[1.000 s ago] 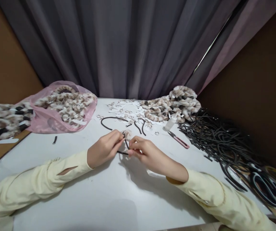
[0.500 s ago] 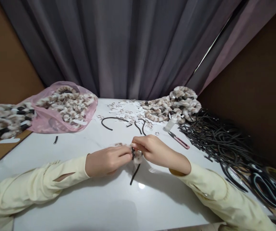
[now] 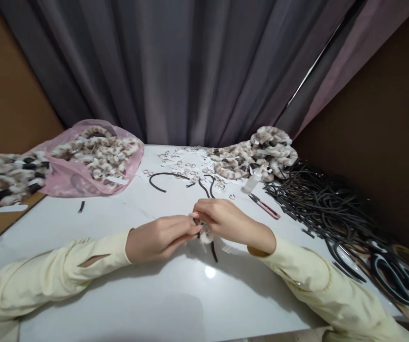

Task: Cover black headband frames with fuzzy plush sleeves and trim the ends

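Observation:
Over the middle of the white table my left hand (image 3: 163, 237) and my right hand (image 3: 222, 219) meet, fingertips pinched together. Between them is a black cord (image 3: 214, 251), whose free end hangs down below the fingers. A small tuft of white and brown fluffy fabric (image 3: 206, 234) shows just under my right fingers. Both hands grip the cord where it meets the fluffy piece; the exact join is hidden behind the fingertips.
A pink plastic bag (image 3: 65, 180) of fluffy pieces stands at left. Loose black cords (image 3: 325, 204) are heaped at right, near pink-handled thread snips (image 3: 266, 207) and a small clear bottle (image 3: 252, 182). Paper tags with rings (image 3: 186, 164) lie behind, beside a fluffy pile (image 3: 273, 147).
The cord's hanging end has swung to the right and now slants the other way. My left fingertips have shifted slightly right, closer to my right hand.

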Action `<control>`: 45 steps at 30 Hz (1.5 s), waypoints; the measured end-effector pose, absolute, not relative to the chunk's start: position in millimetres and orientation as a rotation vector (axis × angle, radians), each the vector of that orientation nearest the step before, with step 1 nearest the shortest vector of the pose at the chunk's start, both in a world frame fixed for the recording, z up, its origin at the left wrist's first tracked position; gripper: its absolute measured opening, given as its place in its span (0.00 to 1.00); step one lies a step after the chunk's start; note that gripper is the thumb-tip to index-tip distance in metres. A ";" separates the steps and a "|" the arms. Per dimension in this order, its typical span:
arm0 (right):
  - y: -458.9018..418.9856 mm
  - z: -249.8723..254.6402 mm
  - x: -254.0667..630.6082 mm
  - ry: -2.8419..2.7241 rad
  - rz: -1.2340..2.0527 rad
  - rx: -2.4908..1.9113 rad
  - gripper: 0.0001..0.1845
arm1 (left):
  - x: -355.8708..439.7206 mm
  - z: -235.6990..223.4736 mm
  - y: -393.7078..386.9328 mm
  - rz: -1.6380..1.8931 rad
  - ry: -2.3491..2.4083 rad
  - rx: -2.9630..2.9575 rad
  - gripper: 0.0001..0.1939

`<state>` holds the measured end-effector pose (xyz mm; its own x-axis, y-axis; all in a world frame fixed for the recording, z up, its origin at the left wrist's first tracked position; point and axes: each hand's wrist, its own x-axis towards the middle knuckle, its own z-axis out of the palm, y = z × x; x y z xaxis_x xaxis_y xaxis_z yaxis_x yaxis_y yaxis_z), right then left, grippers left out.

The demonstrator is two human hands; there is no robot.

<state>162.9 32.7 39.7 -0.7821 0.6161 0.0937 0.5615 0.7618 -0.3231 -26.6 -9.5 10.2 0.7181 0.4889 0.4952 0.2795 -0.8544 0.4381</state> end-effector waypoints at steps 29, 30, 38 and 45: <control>7.9 45.4 151.9 -2.226 1.083 -1.065 0.15 | -24.4 10.9 -6.4 1.467 1.188 2.368 0.03; 7.2 46.5 153.3 -2.292 0.971 -1.084 0.14 | -25.1 7.9 -6.0 1.485 1.154 2.513 0.04; 0.0 50.5 158.5 -2.608 0.350 -1.159 0.09 | -26.5 8.9 -5.3 1.448 1.059 2.796 0.07; -9.6 58.5 162.2 -2.790 0.001 -1.090 0.10 | -25.6 14.6 -9.7 1.414 1.035 2.683 0.07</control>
